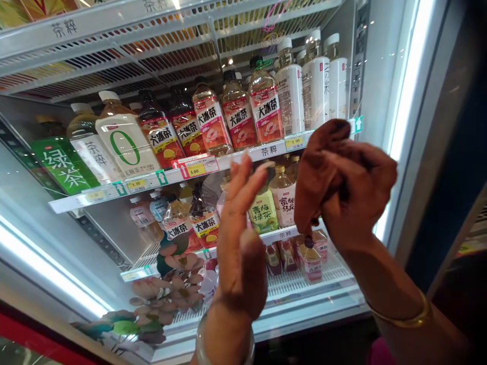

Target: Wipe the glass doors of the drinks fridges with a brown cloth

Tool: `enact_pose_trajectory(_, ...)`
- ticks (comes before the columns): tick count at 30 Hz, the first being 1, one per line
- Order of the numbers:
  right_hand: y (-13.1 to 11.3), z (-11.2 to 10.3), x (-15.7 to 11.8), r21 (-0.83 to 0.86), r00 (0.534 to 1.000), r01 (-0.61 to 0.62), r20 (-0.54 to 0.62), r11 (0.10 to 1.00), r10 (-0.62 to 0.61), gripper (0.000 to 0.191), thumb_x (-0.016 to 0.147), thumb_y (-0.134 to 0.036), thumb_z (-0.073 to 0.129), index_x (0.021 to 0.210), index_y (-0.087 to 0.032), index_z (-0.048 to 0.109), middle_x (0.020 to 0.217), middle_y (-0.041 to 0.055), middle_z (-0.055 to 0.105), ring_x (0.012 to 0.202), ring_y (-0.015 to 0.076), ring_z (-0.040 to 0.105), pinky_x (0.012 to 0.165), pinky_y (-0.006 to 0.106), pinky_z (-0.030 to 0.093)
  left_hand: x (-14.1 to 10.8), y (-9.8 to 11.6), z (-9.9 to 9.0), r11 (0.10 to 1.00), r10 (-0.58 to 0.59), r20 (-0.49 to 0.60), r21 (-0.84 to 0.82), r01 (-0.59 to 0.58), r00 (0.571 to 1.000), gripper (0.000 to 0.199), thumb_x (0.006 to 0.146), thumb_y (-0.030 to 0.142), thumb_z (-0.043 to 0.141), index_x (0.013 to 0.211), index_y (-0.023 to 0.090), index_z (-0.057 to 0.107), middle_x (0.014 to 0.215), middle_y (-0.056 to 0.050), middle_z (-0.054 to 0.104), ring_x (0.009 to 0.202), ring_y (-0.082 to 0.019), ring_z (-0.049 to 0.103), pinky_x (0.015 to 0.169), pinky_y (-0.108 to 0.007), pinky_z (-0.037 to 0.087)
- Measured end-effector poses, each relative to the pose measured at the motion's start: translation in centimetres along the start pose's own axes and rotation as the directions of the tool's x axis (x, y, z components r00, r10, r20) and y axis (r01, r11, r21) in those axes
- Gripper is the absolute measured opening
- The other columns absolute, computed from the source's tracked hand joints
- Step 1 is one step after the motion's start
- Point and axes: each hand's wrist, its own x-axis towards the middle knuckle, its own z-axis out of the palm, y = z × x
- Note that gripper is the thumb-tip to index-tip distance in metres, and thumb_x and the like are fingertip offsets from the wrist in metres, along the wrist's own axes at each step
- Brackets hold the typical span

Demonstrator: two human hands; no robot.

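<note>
My right hand (365,177) is closed on a bunched brown cloth (311,185), which hangs down from the fingers in front of the shelves. Some of those fingertips are hidden behind folds. To its left, my left hand (243,243) is raised edge-on with its fingers stretched upward and apart, holding nothing. Behind both hands stands a lit drinks cooler (243,161). My left hand covers part of its lower shelf, where a green-labelled tea bottle (263,210) shows just beside the fingers. I cannot tell whether either hand touches the cooler's front.
Red-labelled iced tea bottles (213,124), white-labelled bottles (289,94) and a green tea bottle (64,162) line the upper shelf. Price tags (196,171) run along its edge. A floral-looking reflection (167,294) lies lower left. The cooler's bright side frame (405,101) rises at right.
</note>
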Motion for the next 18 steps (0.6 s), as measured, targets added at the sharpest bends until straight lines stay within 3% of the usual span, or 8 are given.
enact_pose_trajectory(2, -0.2, 0.1, 0.3, -0.031, 0.998, -0.052, -0.022, 0.998, 0.051, 0.054, 0.088, -0.013, 0.055, 0.138, -0.03, 0.067, 0.139, 0.0099, 0.061, 0.129, 0.0319, 0.062, 0.11, 0.051, 0.054, 0.1, -1.0, -0.6, 0.998, -0.031, -0.007, -0.048, 0.03, 1.0, 0.057, 0.111, 0.05, 0.017, 0.159, 0.035, 0.042, 0.17, -0.001, 0.042, 0.161, -0.021, 0.032, 0.133, -0.047, 0.029)
enact_pose_trajectory(6, -4.7, 1.1, -0.6, -0.049, 0.983, -0.06, 0.17, 0.997, 0.068, 0.051, 0.09, -0.02, 0.052, 0.137, -0.033, 0.066, 0.155, 0.0044, 0.053, 0.148, 0.0333, 0.046, 0.125, 0.061, 0.039, -0.1, -3.2, -0.3, 0.996, -0.016, 0.01, 0.084, 0.015, 1.0, 0.055, 0.11, 0.051, 0.03, 0.162, 0.033, 0.039, 0.173, -0.003, 0.035, 0.165, -0.021, 0.019, 0.136, -0.053, 0.008)
enact_pose_trajectory(8, -7.0, 1.8, -1.5, -0.056, 0.978, -0.035, 0.201, 0.998, 0.046, 0.043, 0.092, -0.032, 0.056, 0.132, -0.034, 0.068, 0.152, 0.0026, 0.056, 0.152, 0.033, 0.041, 0.128, 0.063, 0.034, -0.3, -4.1, 0.3, 0.987, 0.029, 0.025, 0.158, -0.033, 0.999, 0.059, 0.11, 0.053, 0.032, 0.163, 0.03, 0.037, 0.173, -0.006, 0.035, 0.165, -0.022, 0.018, 0.136, -0.052, 0.0)
enact_pose_trajectory(10, -7.6, 2.3, -2.1, -0.086, 0.983, -0.001, 0.183, 0.996, 0.017, 0.041, 0.092, -0.038, 0.06, 0.132, -0.035, 0.067, 0.147, 0.0019, 0.061, 0.151, 0.0319, 0.041, 0.129, 0.062, 0.032, -0.5, -4.7, 0.9, 0.976, 0.067, 0.041, 0.203, -0.074, 0.997, 0.061, 0.109, 0.053, 0.031, 0.164, 0.026, 0.036, 0.173, -0.008, 0.034, 0.165, -0.022, 0.017, 0.135, -0.049, -0.005)
enact_pose_trajectory(14, -3.3, 1.7, -1.7, -0.092, 0.985, 0.078, 0.163, 0.993, -0.063, 0.046, 0.09, -0.03, 0.066, 0.135, -0.037, 0.065, 0.146, 0.0021, 0.059, 0.147, 0.0308, 0.046, 0.126, 0.06, 0.038, -0.8, -5.0, 1.6, 0.959, 0.105, 0.035, 0.261, -0.11, 0.994, 0.064, 0.109, 0.054, 0.03, 0.165, 0.023, 0.034, 0.172, -0.009, 0.034, 0.165, -0.025, 0.017, 0.135, -0.047, -0.006)
enact_pose_trajectory(18, 1.2, 0.7, -0.7, -0.111, 0.999, 0.018, 0.053, 0.994, -0.012, 0.05, 0.088, -0.028, 0.07, 0.138, -0.032, 0.065, 0.152, 0.0067, 0.051, 0.145, 0.036, 0.046, 0.119, 0.062, 0.043, -1.0, -4.9, 2.2, 0.917, 0.111, 0.034, 0.382, -0.116, 0.993, 0.065, 0.109, 0.052, 0.029, 0.167, 0.022, 0.028, 0.173, -0.009, 0.031, 0.166, -0.025, 0.015, 0.136, -0.047, -0.003)
